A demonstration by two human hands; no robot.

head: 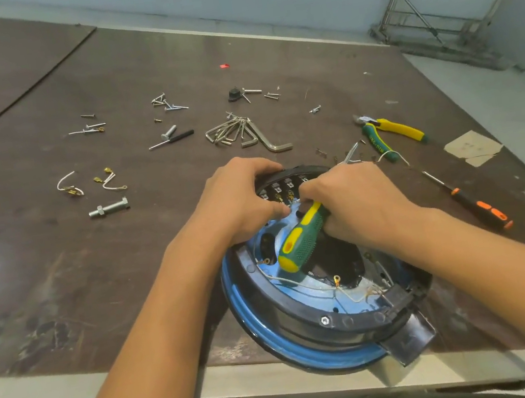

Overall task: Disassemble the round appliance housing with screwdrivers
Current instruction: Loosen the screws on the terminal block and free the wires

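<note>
**Housing teardown: roughly halfway, I'd guess**

Nearest to the camera, the round housing [278, 345] sits at the front edge of the table [57, 268], with its near side hanging a bit over the edge. It's a blue shell with a black ring on top, and it's already opened up. Thin white wires [350, 298] with ring terminals lie loose inside, so I reckon the wiring is mostly disconnected. One hex fastener [325, 320] is still in the black ring near the front, so there's work left.

Just past that, the right grip [359, 203] is clenched around a green and yellow screwdriver [299, 241], aimed at the far inner side. Its tip is hidden, so I can't say which screw it's on. The left grip [237, 199] is curled over the far rim, bracing it next to a row of terminals [282, 188].

Further out, to the right, there's an orange and black screwdriver [479, 207] and some pliers [392, 133]. In the middle are hex keys [242, 131], with a big bolt [109, 207] and cut wire bits [70, 187] to the left. Scattered screws [168, 103] lie furthest back, so plenty looks to be out already.
</note>
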